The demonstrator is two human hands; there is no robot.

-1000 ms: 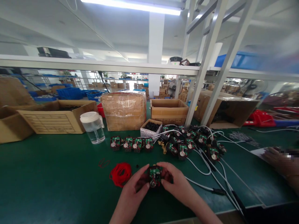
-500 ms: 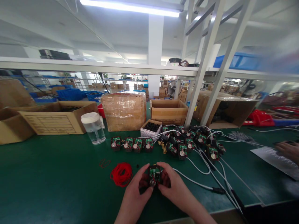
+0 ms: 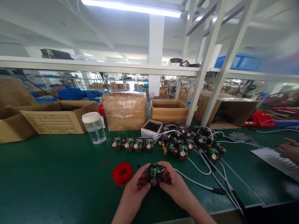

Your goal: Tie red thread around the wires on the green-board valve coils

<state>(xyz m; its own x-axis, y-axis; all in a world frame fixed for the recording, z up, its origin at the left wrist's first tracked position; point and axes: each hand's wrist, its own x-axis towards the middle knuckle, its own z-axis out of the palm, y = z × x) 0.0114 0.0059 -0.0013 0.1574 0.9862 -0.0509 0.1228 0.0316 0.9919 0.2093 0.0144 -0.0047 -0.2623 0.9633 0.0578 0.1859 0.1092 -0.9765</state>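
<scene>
Between my two hands is a small black housing with a green circuit board (image 3: 155, 173), a round silver part at its near edge. My left hand (image 3: 137, 189) grips its left side with thumb and fingers. The right side is pinched by my right hand (image 3: 173, 183). A white cable (image 3: 193, 180) runs off to the right from near the right hand and ends in a black connector (image 3: 219, 190). Left of my hands lies a bundle of red cord (image 3: 121, 174). Beyond them, several similar circuit-board units (image 3: 138, 144) stand in a row.
A pile of wired units (image 3: 183, 150) with white cables lies to the right, beside brass fittings (image 3: 164, 147). A small box of black parts (image 3: 151, 127), a water jug (image 3: 94, 128) and cardboard boxes (image 3: 124, 112) line the back. Another person's hand (image 3: 289, 150) is over a white sheet (image 3: 273, 162).
My hands stay on the circuit-board unit, with only slight shifts of the thumbs and fingers. The other person's hand at the right has moved a little.
</scene>
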